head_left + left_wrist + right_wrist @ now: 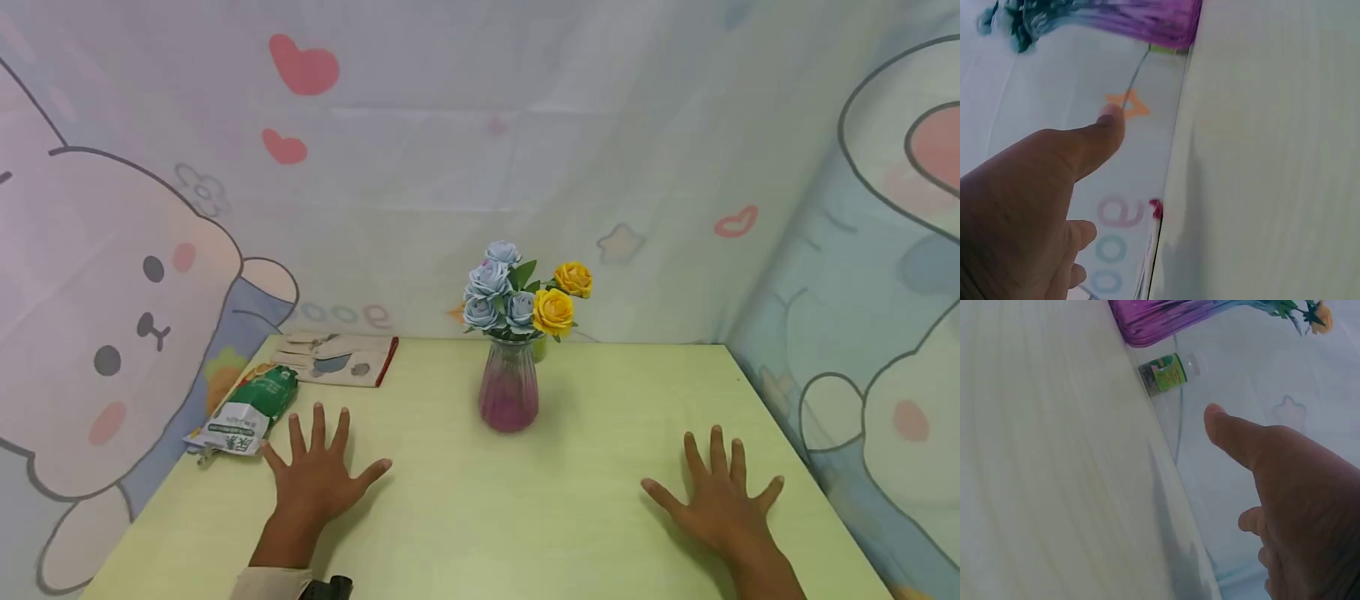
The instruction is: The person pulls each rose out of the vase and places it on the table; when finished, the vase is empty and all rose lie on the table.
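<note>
My left hand (315, 479) is spread above the table at the left, its fingers straight and holding nothing. My right hand (720, 504) is spread the same way at the right. Between and beyond them stands a glass vase (509, 392), purple at the base and clear higher up. Blue roses (489, 279) and yellow roses (554, 312) with green leaves fill it. Nearest the left hand lies a green and white plastic bag (258, 400). Behind the vase, a small bottle (1166, 374) with a green and yellow label shows in the right wrist view.
Folded off-white work gloves (341, 358) with a red cuff lie at the table's back left. A small metal item (205, 456) pokes out by the bag; its kind is unclear. A printed curtain (525, 167) hangs behind the pale yellow-green table (480, 517) and along both sides.
</note>
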`<state>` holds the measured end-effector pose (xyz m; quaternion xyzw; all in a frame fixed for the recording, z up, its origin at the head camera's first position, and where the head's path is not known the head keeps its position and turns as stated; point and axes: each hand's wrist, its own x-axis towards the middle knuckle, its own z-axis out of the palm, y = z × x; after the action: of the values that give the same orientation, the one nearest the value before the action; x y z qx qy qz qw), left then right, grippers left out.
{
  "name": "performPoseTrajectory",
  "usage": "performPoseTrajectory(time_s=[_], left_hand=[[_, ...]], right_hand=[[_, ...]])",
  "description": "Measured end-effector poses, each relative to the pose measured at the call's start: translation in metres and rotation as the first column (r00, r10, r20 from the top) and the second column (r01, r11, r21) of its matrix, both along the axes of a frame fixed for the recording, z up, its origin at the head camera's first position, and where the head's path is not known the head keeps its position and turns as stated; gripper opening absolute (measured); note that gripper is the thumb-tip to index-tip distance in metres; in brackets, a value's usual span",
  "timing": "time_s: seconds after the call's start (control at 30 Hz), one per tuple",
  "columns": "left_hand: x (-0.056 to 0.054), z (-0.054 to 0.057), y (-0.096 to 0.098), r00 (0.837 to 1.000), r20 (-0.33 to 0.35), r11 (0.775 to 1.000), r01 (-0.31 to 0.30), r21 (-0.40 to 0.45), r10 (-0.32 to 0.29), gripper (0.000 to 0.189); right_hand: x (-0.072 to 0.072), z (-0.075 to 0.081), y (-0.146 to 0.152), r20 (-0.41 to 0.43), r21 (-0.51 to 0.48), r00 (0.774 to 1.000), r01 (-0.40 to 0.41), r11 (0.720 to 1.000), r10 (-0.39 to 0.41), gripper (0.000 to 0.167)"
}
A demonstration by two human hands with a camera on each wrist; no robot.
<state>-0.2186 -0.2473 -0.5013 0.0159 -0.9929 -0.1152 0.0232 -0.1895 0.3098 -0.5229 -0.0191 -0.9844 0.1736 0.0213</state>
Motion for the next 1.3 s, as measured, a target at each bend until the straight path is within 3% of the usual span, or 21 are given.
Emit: performPoseTrajectory(time_s=[0.23,0.33,0.4,0.5,0.6,0.73,0.9,1.07,1.17,1.3], left_hand=[[-0.017,-0.007,0.031,0.994,-0.023,0.991,0.111,0.069,-0.109,0.116],[-0.027,-0.012,0.047,0.981,-0.021,0.964,0.192,0.183,-0.192,0.113],[-0.034,-0.016,0.058,0.968,-0.02,0.922,0.246,0.299,-0.252,0.11],[-0.048,-0.022,0.074,0.942,-0.041,0.819,0.311,0.482,-0.333,0.109],[-0.061,-0.029,0.086,0.924,-0.088,0.716,0.346,0.606,-0.372,0.11],[-0.077,-0.035,0.099,0.917,-0.145,0.637,0.364,0.679,-0.37,0.111],[-0.093,-0.038,0.113,0.924,-0.167,0.608,0.355,0.71,-0.345,0.114],[-0.108,-0.043,0.129,0.914,-0.199,0.595,0.384,0.706,-0.353,0.117],[-0.111,-0.044,0.134,0.913,-0.205,0.599,0.388,0.701,-0.352,0.116],[-0.114,-0.046,0.139,0.913,-0.205,0.65,0.396,0.648,-0.352,0.112]], right_hand=[[-0.014,0.009,-0.019,-0.087,0.011,0.995,-0.055,0.998,0.055,0.112],[-0.019,0.013,-0.029,-0.108,0.029,0.991,-0.078,0.997,0.081,0.11],[-0.023,0.015,-0.036,-0.123,0.032,0.988,-0.089,0.996,0.092,0.109],[-0.032,0.02,-0.045,-0.152,0.023,0.982,-0.111,0.994,0.113,0.107],[-0.04,0.025,-0.057,-0.175,-0.011,0.976,-0.135,0.991,0.131,0.104],[-0.051,0.03,-0.075,-0.229,-0.058,0.963,-0.159,0.985,0.142,0.097],[-0.066,0.037,-0.097,-0.357,-0.153,0.924,-0.202,0.967,0.136,0.077],[-0.081,0.05,-0.116,-0.471,-0.296,0.876,-0.264,0.918,0.1,0.06],[-0.089,0.06,-0.129,-0.531,-0.403,0.844,-0.33,0.854,0.076,0.051],[-0.098,0.074,-0.148,-0.633,-0.515,0.775,-0.421,0.747,0.001,0.034]])
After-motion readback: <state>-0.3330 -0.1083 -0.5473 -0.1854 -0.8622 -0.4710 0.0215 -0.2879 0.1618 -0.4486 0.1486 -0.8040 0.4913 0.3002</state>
